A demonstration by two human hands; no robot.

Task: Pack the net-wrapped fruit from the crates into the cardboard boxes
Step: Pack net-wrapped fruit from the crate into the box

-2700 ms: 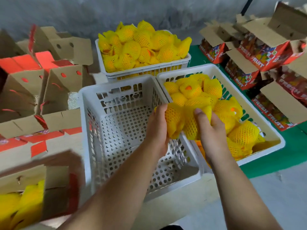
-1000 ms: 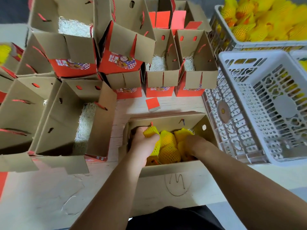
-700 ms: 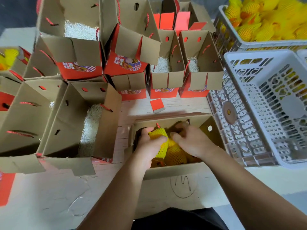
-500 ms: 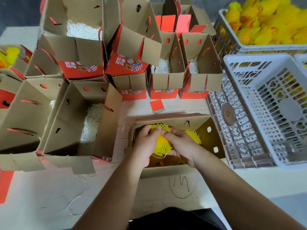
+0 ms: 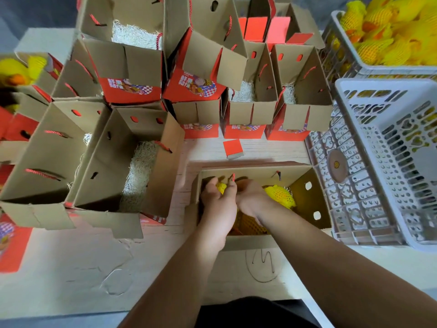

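Note:
An open cardboard box (image 5: 305, 195) stands right in front of me on the table. Both hands are down inside it. My left hand (image 5: 218, 207) grips a yellow net-wrapped fruit (image 5: 221, 187), of which only a small patch shows between the fingers. My right hand (image 5: 249, 197) is pressed against the left one, its fingers curled over the same fruit. A second net-wrapped fruit (image 5: 281, 196) lies in the box just right of my right wrist. More netted fruit (image 5: 248, 227) lies deeper in the box under my forearms.
An empty white plastic crate (image 5: 378, 162) stands right of the box, and a crate full of yellow netted fruit (image 5: 387, 36) behind it. Several open boxes lined with shredded paper (image 5: 137, 171) crowd the left and back. A red card scrap (image 5: 233, 147) lies behind my box.
I carried fruit from the right crate over to the box in front of me. Over the last half second both hands pushed the held fruit lower into the box's left side.

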